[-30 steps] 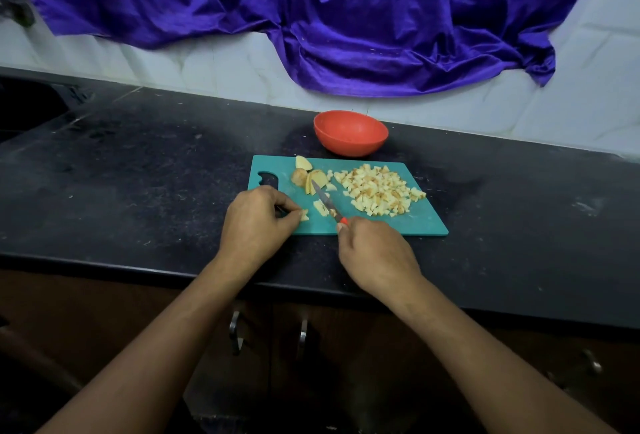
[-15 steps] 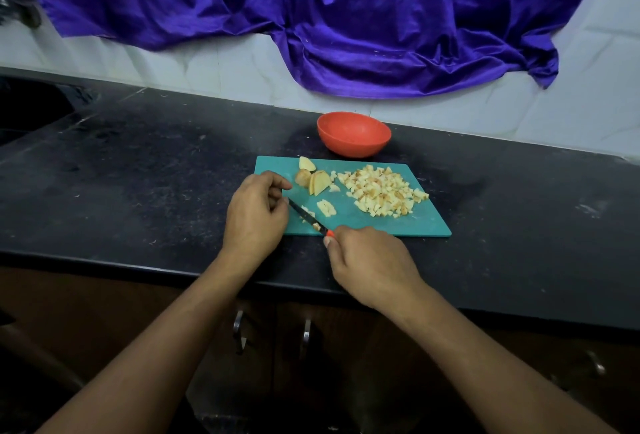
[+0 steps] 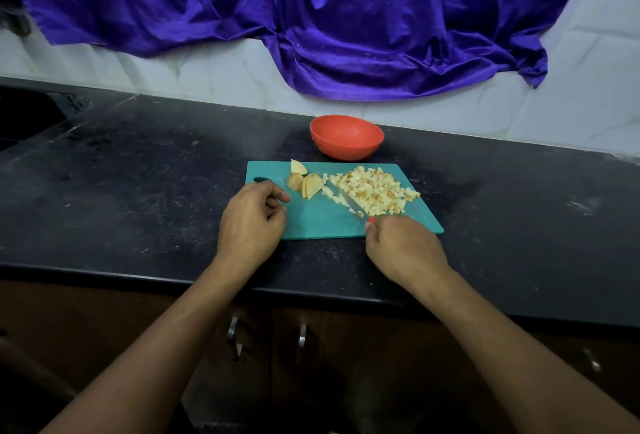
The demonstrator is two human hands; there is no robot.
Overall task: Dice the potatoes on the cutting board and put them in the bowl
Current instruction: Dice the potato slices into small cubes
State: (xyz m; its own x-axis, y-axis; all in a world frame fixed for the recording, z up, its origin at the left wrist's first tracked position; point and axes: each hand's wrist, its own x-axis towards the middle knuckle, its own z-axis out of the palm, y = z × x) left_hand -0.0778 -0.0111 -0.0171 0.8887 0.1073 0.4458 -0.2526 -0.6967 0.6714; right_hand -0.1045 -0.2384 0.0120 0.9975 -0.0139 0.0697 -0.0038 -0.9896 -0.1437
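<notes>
A crumpled purple satin cloth [image 3: 346, 17] hangs across the white tiled wall [image 3: 207, 73], its lowest fold drooping towards the black stone counter [image 3: 138, 191]. Under the counter's front edge are dark brown cabinet doors [image 3: 346, 364] with two metal handles.

A teal rectangular plastic cutting board [image 3: 322, 222] lies on the counter near its front edge. The left hand [image 3: 251, 222] rests over the board's left end, beside the handle slot, fingers loosely curled with nothing between them. The right hand [image 3: 403, 246] is at the board's near right corner, its fingers wrapped round the grip of a small red-handled knife [image 3: 349, 203].

A round orange-red plastic bowl [image 3: 346, 137] stands just behind the board's far edge; its inside cannot be seen. The pile of pale diced potato [image 3: 375, 191] covers the right half of the board — none of it visibly in the bowl. The blade lies flat-angled along the pile's left side, touching the loose cubes there, its tip pointing away to the left. Left of the pile sit the uncut potato slices [image 3: 311, 185] — a fanned stack with a rounder chunk touching it — and one potato wedge [image 3: 298, 167] at the far edge.
</notes>
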